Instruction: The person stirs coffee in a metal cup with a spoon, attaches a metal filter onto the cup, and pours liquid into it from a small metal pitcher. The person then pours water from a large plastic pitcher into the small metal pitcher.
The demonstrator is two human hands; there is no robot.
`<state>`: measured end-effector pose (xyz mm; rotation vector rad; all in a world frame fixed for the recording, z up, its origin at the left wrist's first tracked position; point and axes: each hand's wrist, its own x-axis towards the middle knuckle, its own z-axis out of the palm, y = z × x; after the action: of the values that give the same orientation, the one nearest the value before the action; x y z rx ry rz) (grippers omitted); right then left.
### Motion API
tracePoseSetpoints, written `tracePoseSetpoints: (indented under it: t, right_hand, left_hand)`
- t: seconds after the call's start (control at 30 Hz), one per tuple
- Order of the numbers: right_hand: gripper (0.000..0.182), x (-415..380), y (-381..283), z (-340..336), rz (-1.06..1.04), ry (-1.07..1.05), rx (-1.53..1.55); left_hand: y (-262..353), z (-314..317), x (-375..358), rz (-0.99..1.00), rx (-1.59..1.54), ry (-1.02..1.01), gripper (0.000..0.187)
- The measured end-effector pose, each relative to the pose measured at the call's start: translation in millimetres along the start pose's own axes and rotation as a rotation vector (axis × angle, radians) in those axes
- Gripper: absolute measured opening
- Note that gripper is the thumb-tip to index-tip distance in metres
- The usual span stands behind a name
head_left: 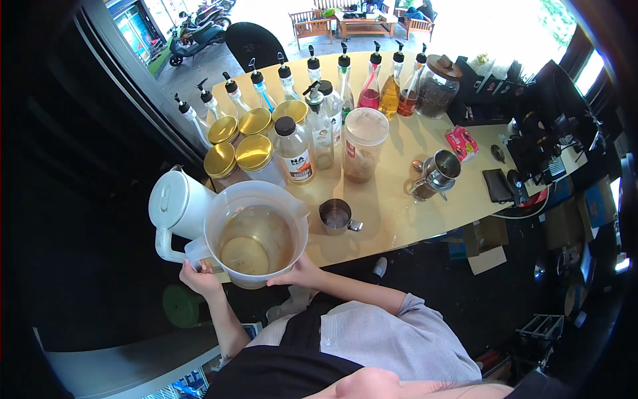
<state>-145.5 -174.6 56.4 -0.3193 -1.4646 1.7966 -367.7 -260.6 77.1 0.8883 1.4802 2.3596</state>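
Note:
A large translucent plastic pitcher (219,199) with some liquid in its bottom hangs over the table's front edge. My left hand (201,278) is closed round its handle on the left. Against its lower right side presses my right hand (299,271), fingers partly hidden behind the wall. Just behind the pitcher, a white electric kettle (174,199) stands at the table's left end. To the right of the pitcher sits a small metal cup (335,218) with a handle.
Gold-lidded jars (255,153), a labelled bottle (296,156) and a tub of brown powder (364,146) crowd the middle of the table (392,226). Several pourer bottles (392,83) line the back edge. A metal drip filter (442,169) stands right, near a pink packet (461,143).

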Motion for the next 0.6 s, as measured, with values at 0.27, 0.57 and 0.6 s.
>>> tracePoseSetpoints:
  t: [0.27, 0.57, 0.6]
  right_hand:
    - [0.106, -1.9, 8.7, 1.1, -0.121, 0.032, -0.058]
    - [0.118, -4.2, 4.3, -0.1, -0.022, 0.024, 0.0]
    - [0.117, -4.4, 4.5, -0.3, -0.026, 0.028, -0.011]
  left_hand:
    - [14.3, 11.1, -0.5, 0.022, 0.098, 0.028, 0.021]
    - [13.6, 20.1, -0.9, -0.007, 0.132, 0.116, 0.025]
    - [9.4, 17.6, -0.1, 0.033, 0.211, 0.109, 0.024]
